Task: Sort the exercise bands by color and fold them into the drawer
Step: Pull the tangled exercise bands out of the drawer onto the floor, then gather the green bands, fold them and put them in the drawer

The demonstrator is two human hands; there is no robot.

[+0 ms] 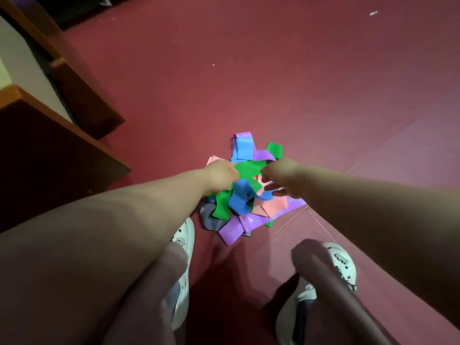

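pinching: left hand (220, 176) and right hand (283, 176) both clamping on flat green rubber exercise band (246, 168), one at each end; right hand's lower fingers (272, 187) spreading loose. dark red smooth floor (298, 83) lying under everything. dark brown wooden cabinet (44, 158) standing at left, well apart from bands. tangled pile of purple, blue, pink, grey and green rubber bands (249, 221) sitting on floor just ahead of white shoes (185, 235); green band lying on top of pile.
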